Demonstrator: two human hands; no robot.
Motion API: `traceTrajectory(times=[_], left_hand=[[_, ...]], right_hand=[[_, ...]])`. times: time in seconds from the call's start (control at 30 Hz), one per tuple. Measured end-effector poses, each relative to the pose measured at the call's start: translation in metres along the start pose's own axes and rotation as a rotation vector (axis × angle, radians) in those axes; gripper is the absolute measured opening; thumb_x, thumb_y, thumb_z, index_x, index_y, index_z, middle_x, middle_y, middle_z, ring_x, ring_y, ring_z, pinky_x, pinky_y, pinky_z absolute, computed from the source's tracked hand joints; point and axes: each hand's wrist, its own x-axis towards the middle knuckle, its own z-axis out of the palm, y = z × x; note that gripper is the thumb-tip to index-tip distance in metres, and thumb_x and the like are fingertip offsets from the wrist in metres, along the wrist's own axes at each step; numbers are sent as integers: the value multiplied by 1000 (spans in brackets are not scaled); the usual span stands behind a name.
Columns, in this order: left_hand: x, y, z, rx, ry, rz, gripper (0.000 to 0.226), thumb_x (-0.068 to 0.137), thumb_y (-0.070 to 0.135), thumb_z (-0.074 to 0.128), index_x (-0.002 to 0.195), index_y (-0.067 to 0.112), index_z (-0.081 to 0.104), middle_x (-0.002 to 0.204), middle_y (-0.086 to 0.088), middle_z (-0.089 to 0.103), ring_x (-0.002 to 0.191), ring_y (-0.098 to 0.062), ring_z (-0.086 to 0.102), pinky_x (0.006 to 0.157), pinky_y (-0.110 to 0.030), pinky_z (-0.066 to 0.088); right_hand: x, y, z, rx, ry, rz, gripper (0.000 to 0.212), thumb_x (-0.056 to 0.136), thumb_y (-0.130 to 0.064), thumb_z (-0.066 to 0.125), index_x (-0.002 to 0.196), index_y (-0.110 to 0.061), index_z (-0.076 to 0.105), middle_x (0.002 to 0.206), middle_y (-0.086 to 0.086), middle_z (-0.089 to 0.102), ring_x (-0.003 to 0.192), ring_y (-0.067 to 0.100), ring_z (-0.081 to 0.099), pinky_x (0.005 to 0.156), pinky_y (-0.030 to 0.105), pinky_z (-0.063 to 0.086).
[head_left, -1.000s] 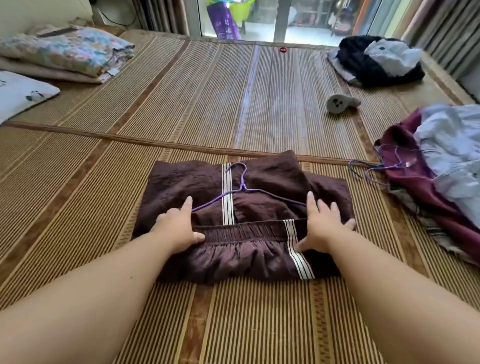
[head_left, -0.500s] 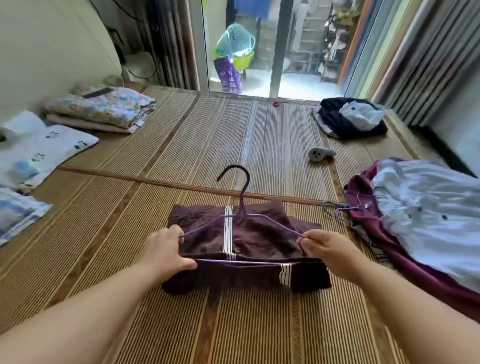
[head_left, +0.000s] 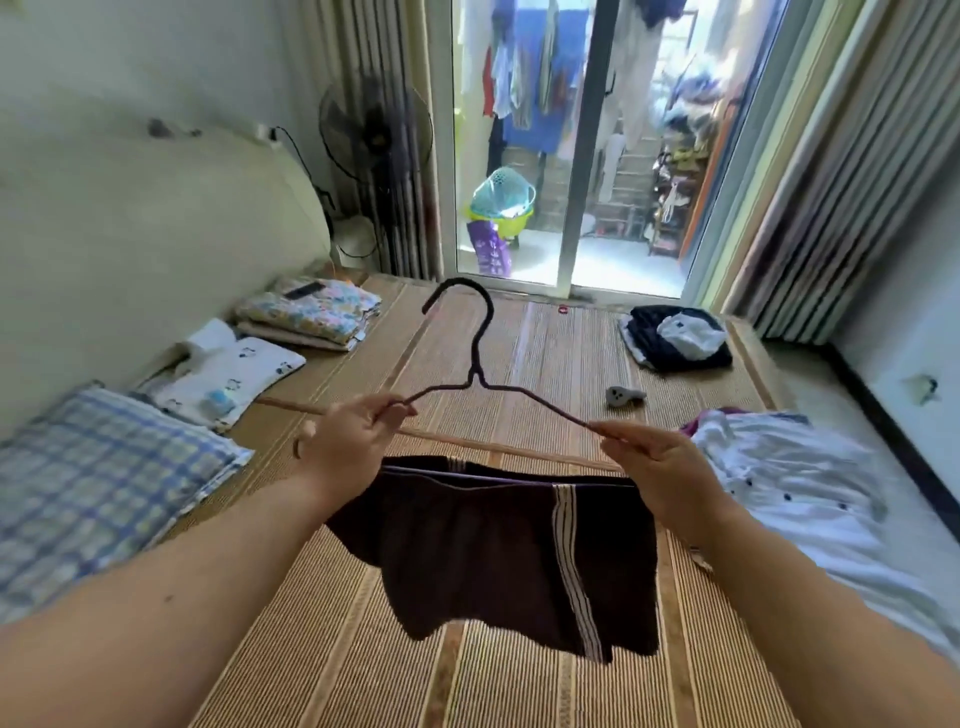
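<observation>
Head view: left hand (head_left: 358, 436) and right hand (head_left: 657, 462) pinch raised hanger (head_left: 480, 371).

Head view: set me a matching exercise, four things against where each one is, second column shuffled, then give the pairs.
Things
1 hanger
2 brown shorts
3 checked pillow
4 white shirt

Places
A lies at the far right
B hangs over the hanger's bottom bar, lifted off the mat
C pinched at its two ends by the left hand and the right hand
D lies at the far left

Pairs: 1-C, 2-B, 3-D, 4-A
</observation>
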Motion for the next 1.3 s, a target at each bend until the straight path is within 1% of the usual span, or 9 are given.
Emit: traceTrajectory(times=[0.13, 0.37, 0.5, 0.63, 0.77, 0.87, 1.03, 1.13, 1.3], left_hand=[[-47, 60, -45, -117, 98, 13, 21, 94, 34, 53, 80, 44, 65, 82, 16, 66, 84, 0, 60, 74, -21, 41], [-150, 152, -89, -30, 284, -5, 16, 94, 32, 54, 89, 34, 70, 81, 14, 68, 84, -8, 62, 76, -19, 44], [-222, 199, -105, 34, 525, -37, 21, 96, 23, 53, 106, 17, 70, 90, -4, 72, 91, -20, 66, 86, -35, 49], [-299, 237, -126, 24, 706, -93, 17, 95, 16, 54, 100, 24, 69, 82, 13, 69, 86, -2, 63, 81, -13, 44], [-376, 264, -152, 5, 864, -200, 23, 95, 16, 54, 86, 33, 64, 74, 16, 66, 74, 10, 59, 75, -6, 41], [-435, 279, -175, 87, 980, -278, 27, 95, 17, 54, 81, 39, 62, 69, 19, 65, 67, 14, 57, 67, -4, 39], [-532, 305, -215, 284, 1193, -417, 17, 93, 24, 56, 86, 27, 71, 78, 10, 71, 73, -4, 60, 66, -13, 43], [-585, 323, -233, 356, 1287, -459, 18, 92, 23, 56, 81, 31, 68, 75, 14, 67, 76, -2, 61, 62, -6, 40], [-658, 354, -261, 437, 1424, -525, 19, 93, 23, 54, 79, 31, 65, 83, 8, 70, 87, -9, 64, 77, -20, 45]], right_hand=[[-33, -47, -5, 43, -49, -71, 37, 86, -9, 64, 86, -45, 71, 86, -29, 69, 86, -16, 60, 76, -4, 38], [-86, -97, -8, 112, -338, -265, 43, 87, -4, 62, 83, -46, 68, 78, -38, 64, 83, -24, 56, 72, -6, 36], [-120, -128, -11, 122, -489, -403, 41, 87, -9, 64, 84, -50, 66, 81, -34, 64, 86, -18, 56, 78, 0, 34], [-161, -161, -10, 149, -631, -540, 39, 87, -7, 62, 92, -46, 66, 75, -41, 60, 79, -27, 52, 69, -8, 33], [-211, -194, 12, 144, -779, -627, 44, 87, -11, 63, 83, -54, 65, 89, -22, 70, 90, -7, 61, 89, 15, 41], [-247, -220, 38, 159, -875, -687, 47, 86, -14, 65, 75, -60, 66, 89, -28, 69, 97, -3, 61, 96, 25, 41], [-323, -276, 78, 176, -1026, -835, 50, 88, -24, 64, 75, -72, 58, 82, -42, 62, 88, -17, 55, 79, 16, 41], [-368, -307, 99, 242, -1116, -868, 40, 88, -22, 64, 79, -62, 66, 77, -45, 59, 75, -22, 55, 63, 8, 40], [-441, -354, 123, 338, -1214, -956, 37, 87, -21, 65, 80, -57, 69, 70, -22, 69, 62, -2, 62, 51, 9, 36]])
